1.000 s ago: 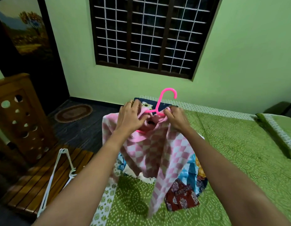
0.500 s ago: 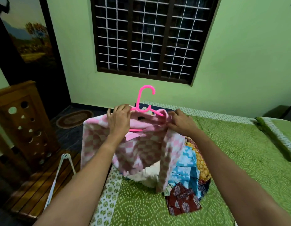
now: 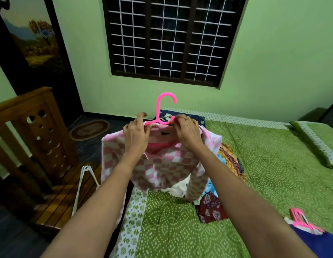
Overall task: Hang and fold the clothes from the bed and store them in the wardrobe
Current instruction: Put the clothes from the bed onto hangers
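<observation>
Head view: a pink hanger [image 3: 158, 110] is held up in the air over the near left part of the bed [image 3: 273, 164], in front of the green wall and below the barred window [image 3: 171, 40]. Its hook stands upright and opens to the right; its long axis runs left to right across the view, the left end a little lower. A pink-and-white checked shirt [image 3: 162, 164] hangs from it, collar opening toward the person, 1 sleeve dropping at the right. The left hand [image 3: 136, 135] has its fingers curled and pinches the shirt's shoulder over the hanger's left arm; the right hand [image 3: 188, 133] pinches the collar cloth against the hanger's right arm, close to the hook's base. Both hands and the shirt hide most of the hanger's arms. Under the shirt lies a pile of patterned clothes [image 3: 212, 207] on the green bedsheet. A bunch of pink hangers [image 3: 301, 220] rests on a blue garment [image 3: 320, 243] at the near right. A white hanger [image 3: 83, 183] lies on the wooden slatted bench [image 3: 65, 198] left of the bed, an oval rug [image 3: 89, 129] beyond it.
</observation>
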{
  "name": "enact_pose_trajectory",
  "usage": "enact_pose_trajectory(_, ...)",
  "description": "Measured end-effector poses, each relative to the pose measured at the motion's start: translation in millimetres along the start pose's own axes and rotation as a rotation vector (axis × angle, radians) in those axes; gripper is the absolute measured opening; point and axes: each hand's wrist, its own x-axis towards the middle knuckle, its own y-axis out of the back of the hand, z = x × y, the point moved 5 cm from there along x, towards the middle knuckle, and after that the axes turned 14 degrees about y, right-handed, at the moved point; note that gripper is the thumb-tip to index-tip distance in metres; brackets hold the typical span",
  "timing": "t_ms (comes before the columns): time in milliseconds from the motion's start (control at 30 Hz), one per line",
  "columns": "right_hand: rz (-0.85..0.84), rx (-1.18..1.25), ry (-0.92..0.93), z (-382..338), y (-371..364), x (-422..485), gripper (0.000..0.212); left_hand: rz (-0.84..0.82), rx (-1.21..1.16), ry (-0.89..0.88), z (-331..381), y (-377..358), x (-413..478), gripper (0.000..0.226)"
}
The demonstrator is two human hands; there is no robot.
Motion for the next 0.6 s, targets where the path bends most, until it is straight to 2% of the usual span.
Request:
enact_pose_trajectory(133, -0.048, -0.150, -0.066, -4.3, 13.2, -21.9, 0.035, 0.011, 0.003, -0.108, 13.3, 5.1, -29.2, 0.039)
enact_pose_trajectory(333, -0.095, -0.228, -0.051, -4.4, 45.2, -63.0, 0.041, 0.015, -0.067, -0.044, 26.1, 17.5, -71.0, 0.052)
enact_pose_trajectory(467, 0.011, -0.170, -0.065, -9.3, 76.2, -110.0, 0.033, 0.001, -0.120, -0.070, 51.2, 30.9, -110.8, 0.057)
enact_pose_trajectory(600, 0.099, -0.166, -0.117, -14.3, 112.8, -166.8, 0.030, 0.027, -0.145, -0.116, 79.6, 46.4, -162.5, 0.049)
